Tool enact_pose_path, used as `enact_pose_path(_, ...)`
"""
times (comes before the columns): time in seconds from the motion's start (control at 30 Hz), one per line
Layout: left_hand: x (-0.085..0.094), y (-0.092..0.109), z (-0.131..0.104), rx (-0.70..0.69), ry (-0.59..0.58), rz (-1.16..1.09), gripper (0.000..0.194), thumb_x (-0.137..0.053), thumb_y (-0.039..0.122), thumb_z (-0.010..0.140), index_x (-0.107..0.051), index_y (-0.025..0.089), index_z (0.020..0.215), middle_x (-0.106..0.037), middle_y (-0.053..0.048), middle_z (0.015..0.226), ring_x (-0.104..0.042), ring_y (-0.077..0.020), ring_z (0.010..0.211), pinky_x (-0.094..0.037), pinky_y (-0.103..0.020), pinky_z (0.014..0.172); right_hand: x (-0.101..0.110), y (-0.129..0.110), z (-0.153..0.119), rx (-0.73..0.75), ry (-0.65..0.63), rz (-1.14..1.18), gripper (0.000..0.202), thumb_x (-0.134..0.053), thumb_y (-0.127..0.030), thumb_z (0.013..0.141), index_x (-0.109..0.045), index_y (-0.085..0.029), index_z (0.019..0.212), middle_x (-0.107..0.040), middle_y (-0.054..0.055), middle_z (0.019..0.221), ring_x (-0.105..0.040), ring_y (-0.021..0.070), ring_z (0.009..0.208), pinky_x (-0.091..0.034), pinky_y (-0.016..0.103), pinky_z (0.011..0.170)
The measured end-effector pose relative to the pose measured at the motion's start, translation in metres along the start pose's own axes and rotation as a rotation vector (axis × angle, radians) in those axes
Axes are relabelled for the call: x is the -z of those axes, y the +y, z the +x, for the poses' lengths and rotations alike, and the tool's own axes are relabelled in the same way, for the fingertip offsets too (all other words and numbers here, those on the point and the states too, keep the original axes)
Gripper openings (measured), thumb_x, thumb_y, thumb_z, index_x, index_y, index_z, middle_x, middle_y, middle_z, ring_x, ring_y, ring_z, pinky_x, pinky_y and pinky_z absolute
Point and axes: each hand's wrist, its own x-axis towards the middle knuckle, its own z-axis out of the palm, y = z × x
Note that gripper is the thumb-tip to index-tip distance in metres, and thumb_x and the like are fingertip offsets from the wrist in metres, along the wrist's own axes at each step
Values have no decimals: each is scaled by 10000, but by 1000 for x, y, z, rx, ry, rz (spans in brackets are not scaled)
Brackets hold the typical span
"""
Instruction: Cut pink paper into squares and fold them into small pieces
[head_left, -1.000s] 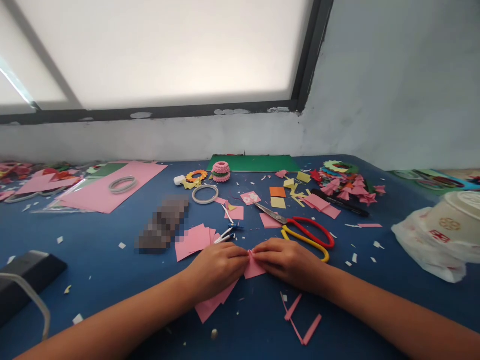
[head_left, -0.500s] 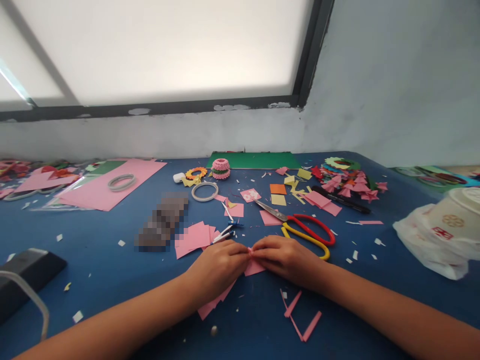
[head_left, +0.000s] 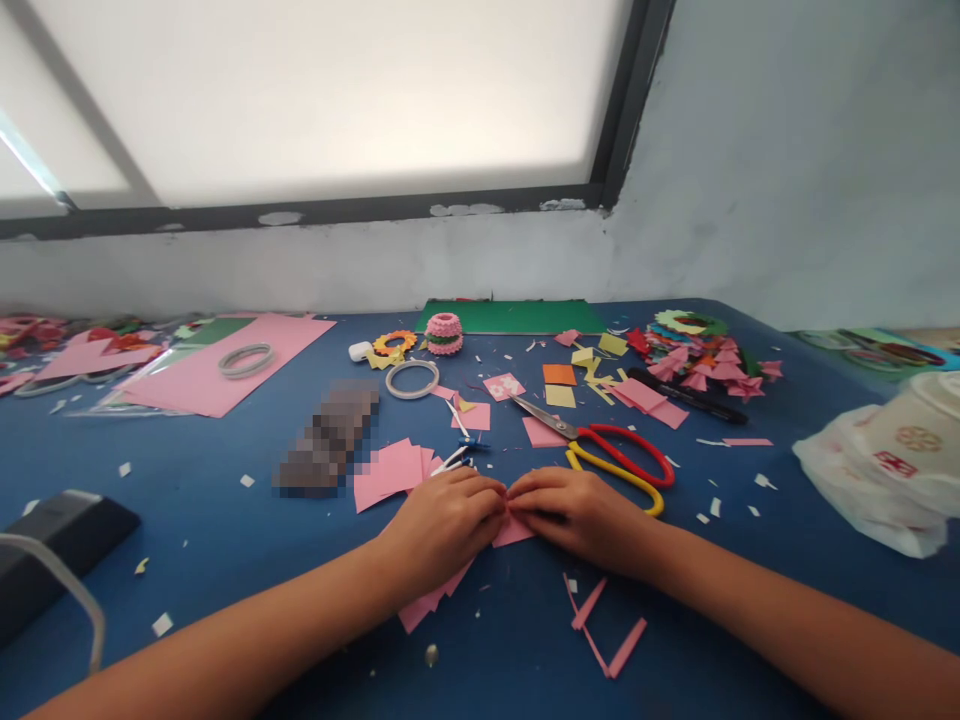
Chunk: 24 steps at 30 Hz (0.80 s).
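As my fingertips have drawn closer together, less of the pink paper point(head_left: 513, 531) shows between them; any crease there is hidden. Left hand point(head_left: 448, 512): fingers bunched, pinching the paper's far edge. Right hand point(head_left: 579, 512): likewise, nearly closed. Paper: beneath the grip, free edge towards me, long axis unclear. Scissors point(head_left: 564, 428): beyond the right hand, blades pointing away, leftward.

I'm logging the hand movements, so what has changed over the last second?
The left hand has edged slightly right, bringing its fingertips closer to those of the right hand over the top of the pink paper. Neither hand has visibly let go or taken hold of anything new. The scissors and the bagged cup stayed put; only the view shifted a little.
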Motion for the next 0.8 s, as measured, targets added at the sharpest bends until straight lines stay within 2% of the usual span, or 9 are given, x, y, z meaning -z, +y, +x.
enact_pose_path(0.2,4,4,0,2,-7,105,187,-458,238,890,-604,149,816,-642,-59,1039,-574,-195,902,-495,-342,788,0,-2,0,-4,35,-43,165,-516,-145,838,-678,-153,866,-676,72,903,-623,154,835,-510,261,753)
enact_pose_path(0.43,1,0,0,-64,-16,94,215,-423,228,908,-603,146,823,-665,-36,892,-588,-164,807,-499,-306,747,-1,-4,0,-9,56,-52,162,-519,-140,837,-680,-149,853,-683,64,881,-628,154,817,-512,260,760)
enact_pose_path(0.6,1,0,-1,-7,18,137,218,-440,251,897,-620,162,811,-633,-65,1007,-586,-190,855,-503,-334,741,0,0,-1,18,37,-41,162,-526,-149,836,-682,-148,880,-683,77,920,-634,155,832,-515,257,761)
enact_pose_path(0.7,2,1,-1,5,-17,126,254,-421,255,904,-633,163,801,-637,-61,890,-586,-174,768,-507,-315,683,0,3,-1,32,29,-31,158,-531,-156,837,-681,-154,884,-685,75,911,-636,152,820,-517,255,753)
enact_pose_path(0.8,3,1,-1,-29,-33,94,278,-402,246,913,-647,153,817,-642,-54,816,-588,-164,744,-509,-305,690,0,4,-2,45,38,-29,163,-524,-167,844,-680,-157,892,-685,77,912,-637,150,816,-520,254,747)
